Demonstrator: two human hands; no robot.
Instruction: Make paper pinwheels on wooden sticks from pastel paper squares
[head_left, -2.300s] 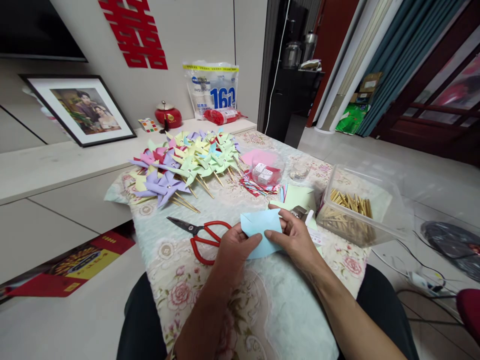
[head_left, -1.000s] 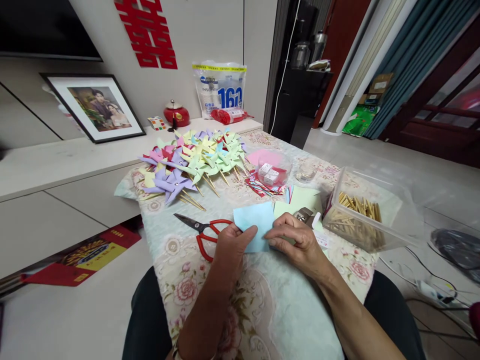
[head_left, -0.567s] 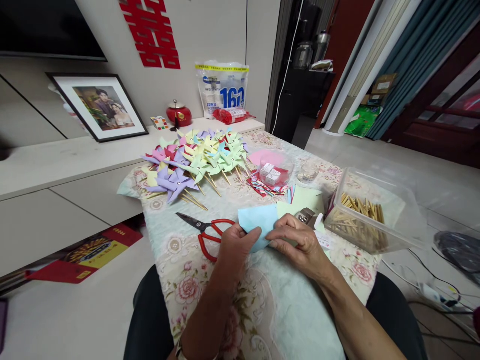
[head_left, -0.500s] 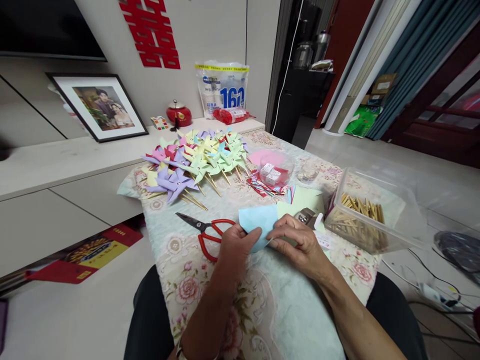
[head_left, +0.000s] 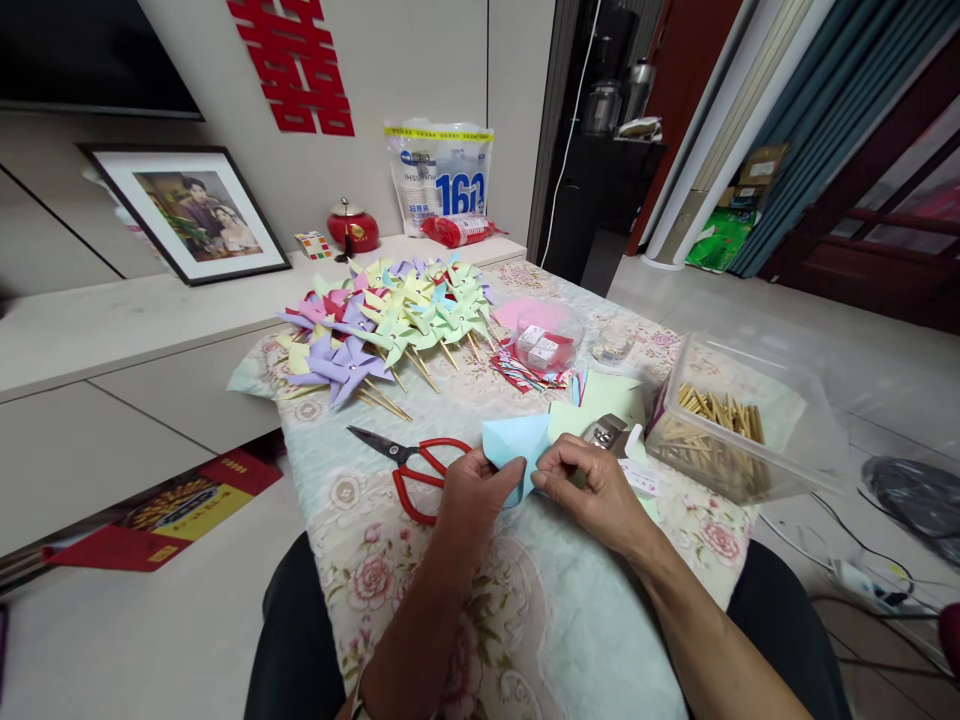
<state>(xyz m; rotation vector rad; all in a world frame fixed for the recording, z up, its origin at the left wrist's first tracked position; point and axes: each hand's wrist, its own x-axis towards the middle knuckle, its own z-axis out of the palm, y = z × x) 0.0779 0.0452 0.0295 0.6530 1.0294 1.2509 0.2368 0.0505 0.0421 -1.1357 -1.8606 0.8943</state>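
Blue paper (head_left: 514, 437), right of the scissors (head_left: 395, 450), is pinched by the left hand's grip (head_left: 472, 492) and right hand's grip (head_left: 592, 487).

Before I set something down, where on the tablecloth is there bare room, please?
Bare tablecloth shows between your forearms, and between the pinwheels and the red-handled scissors. It is crowded beyond your right hand: pale green paper, a metal tool and the clear plastic box lie close together.

Looks like a living room in a home, judging by the framed portrait (head_left: 196, 215) and dark screen (head_left: 90, 55) at left, low white cabinet (head_left: 135, 318) beneath, flowered tablecloth (head_left: 585, 610) near, and teal curtain (head_left: 802, 130) at far right
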